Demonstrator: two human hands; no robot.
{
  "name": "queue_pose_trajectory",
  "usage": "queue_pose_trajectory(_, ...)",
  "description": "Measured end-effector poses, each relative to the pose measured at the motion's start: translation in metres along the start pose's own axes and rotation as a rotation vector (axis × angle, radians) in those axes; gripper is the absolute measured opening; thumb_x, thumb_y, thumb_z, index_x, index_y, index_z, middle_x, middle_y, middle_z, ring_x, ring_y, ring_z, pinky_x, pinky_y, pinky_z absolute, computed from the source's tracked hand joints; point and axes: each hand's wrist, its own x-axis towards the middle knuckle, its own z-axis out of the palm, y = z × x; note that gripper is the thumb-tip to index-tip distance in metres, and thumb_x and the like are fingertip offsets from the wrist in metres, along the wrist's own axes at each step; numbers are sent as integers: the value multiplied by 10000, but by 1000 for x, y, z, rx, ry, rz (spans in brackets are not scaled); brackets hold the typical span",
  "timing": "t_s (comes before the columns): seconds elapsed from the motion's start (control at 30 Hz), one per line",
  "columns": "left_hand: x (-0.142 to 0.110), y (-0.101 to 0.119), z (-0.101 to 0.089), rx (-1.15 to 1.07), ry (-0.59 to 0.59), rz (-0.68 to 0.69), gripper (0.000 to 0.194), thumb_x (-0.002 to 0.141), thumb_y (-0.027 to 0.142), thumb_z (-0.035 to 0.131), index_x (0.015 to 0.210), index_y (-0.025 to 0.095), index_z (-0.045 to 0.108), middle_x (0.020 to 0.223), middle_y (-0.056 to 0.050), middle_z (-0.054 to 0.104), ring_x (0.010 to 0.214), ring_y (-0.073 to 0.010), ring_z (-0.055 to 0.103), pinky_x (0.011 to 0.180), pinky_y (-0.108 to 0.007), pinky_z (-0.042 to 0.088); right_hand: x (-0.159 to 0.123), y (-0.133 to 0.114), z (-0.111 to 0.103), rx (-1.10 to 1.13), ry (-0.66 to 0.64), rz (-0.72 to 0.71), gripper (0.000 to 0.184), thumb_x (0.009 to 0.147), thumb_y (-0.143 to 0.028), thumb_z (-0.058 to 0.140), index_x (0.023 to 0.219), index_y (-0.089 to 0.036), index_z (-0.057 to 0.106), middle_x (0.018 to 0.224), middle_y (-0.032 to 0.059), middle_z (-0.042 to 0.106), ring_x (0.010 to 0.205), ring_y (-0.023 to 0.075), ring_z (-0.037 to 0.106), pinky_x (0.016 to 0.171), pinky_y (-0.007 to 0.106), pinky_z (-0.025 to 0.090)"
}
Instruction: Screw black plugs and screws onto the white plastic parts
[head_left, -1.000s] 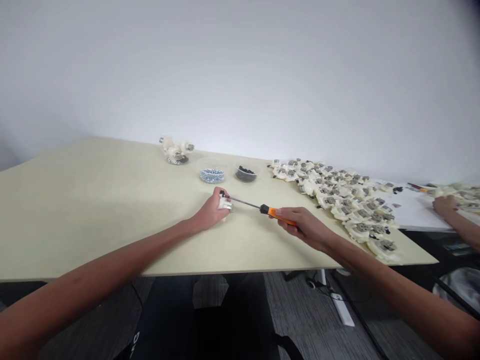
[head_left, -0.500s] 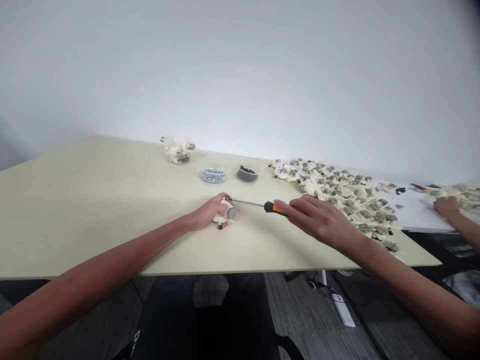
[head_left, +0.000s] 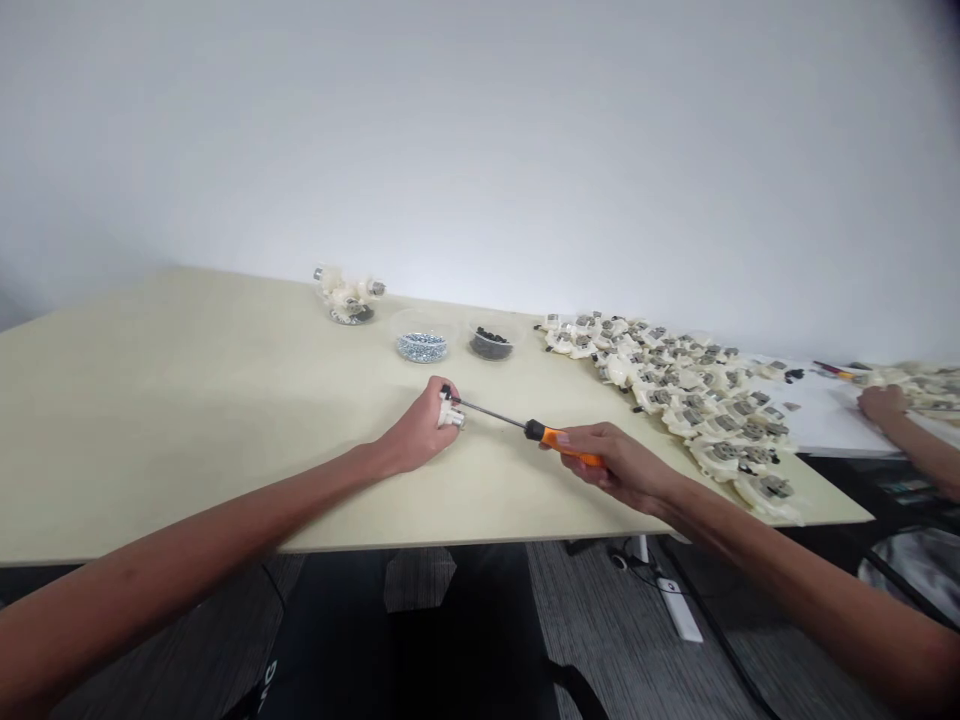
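Observation:
My left hand (head_left: 421, 430) is closed around a small cream plastic part (head_left: 448, 412) that has a grey metal piece on its right side and a black piece at its top. In my right hand (head_left: 611, 462) is a screwdriver (head_left: 559, 437) with an orange and black handle. Its thin shaft points left, and the tip meets the black piece at the top of the part, by my left thumb. Fingers cover much of the part, so how the tip sits there is hidden.
Behind my hands stand a clear bowl of silvery screws (head_left: 422, 347) and a clear bowl of small black pieces (head_left: 491, 344). A container heaped with cream parts (head_left: 349, 292) is at the back left. Many similar parts (head_left: 675, 380) cover the right side. Another person's hand (head_left: 883, 403) is far right.
My left hand has turned the part, so its metal piece shows less. My right hand has shifted lower and its grip has changed, showing more of the orange handle.

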Motion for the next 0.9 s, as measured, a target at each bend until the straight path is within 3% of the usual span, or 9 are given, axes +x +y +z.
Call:
queue_pose_trajectory(0.1,2,3,-1,89,65,117,387,691,84,508,1040,202,390,895,-13,456,697,-122,420,664,-282,361,2,12,3,169,-67,156,357,817,-479,604,879,-130,648,552,-72,313,454,44,113,412,233,47)
queue_pose_trajectory(0.2,8,7,1,-7,63,52,384,693,108,511,1041,207,386,875,-7,464,687,-122,431,651,-284,370,3,13,4,116,-47,63,370,844,-492,569,882,-132,646,564,-64,326,459,48,152,415,227,96)
queue_pose_trajectory(0.3,15,9,1,-336,-24,-117,383,676,129,491,1026,224,366,931,-9,499,663,-115,489,595,-275,402,4,7,-3,-234,83,-143,390,835,-508,589,882,-130,671,595,-24,431,491,69,309,449,233,210)
queue_pose_trajectory(0.43,19,10,-3,-696,-198,-235,393,599,118,462,975,214,399,1010,-32,530,595,-111,530,514,-284,421,0,-4,-20,-934,304,-500,394,868,-466,569,1135,-193,664,824,62,631,637,146,517,564,265,363)
queue_pose_trajectory(0.53,15,8,-5,-762,-257,-314,371,569,107,473,927,196,427,960,-41,537,579,-120,538,499,-298,438,-9,-11,-25,-1396,348,-815,330,950,-324,454,1223,-232,615,871,88,650,710,174,548,616,283,378)
queue_pose_trajectory(0.6,10,7,-4,-706,-252,-349,365,597,116,487,946,201,426,956,-40,534,555,-120,545,489,-298,431,-14,-16,-22,-1541,330,-886,321,965,-283,418,1215,-240,615,826,87,649,730,186,552,611,288,369)
queue_pose_trajectory(0.67,5,6,-3,-608,-217,-342,354,649,139,497,985,213,413,964,-37,533,541,-117,553,491,-290,420,-16,-21,-15,-1508,296,-860,311,961,-315,432,1185,-234,632,795,79,644,702,180,552,602,287,365)
queue_pose_trajectory(0.73,2,6,-1,-510,-168,-311,332,690,159,504,1000,214,397,972,-35,530,567,-108,551,518,-281,422,-14,-26,-9,-1335,274,-765,315,935,-382,483,1137,-221,664,788,72,645,650,161,538,582,282,359)
queue_pose_trajectory(0.9,2,6,0,-299,-24,-189,361,704,157,531,1013,219,355,990,-21,501,662,-96,495,573,-250,415,-3,-21,1,-609,204,-288,374,797,-509,639,934,-171,724,632,16,524,544,111,409,489,256,271)
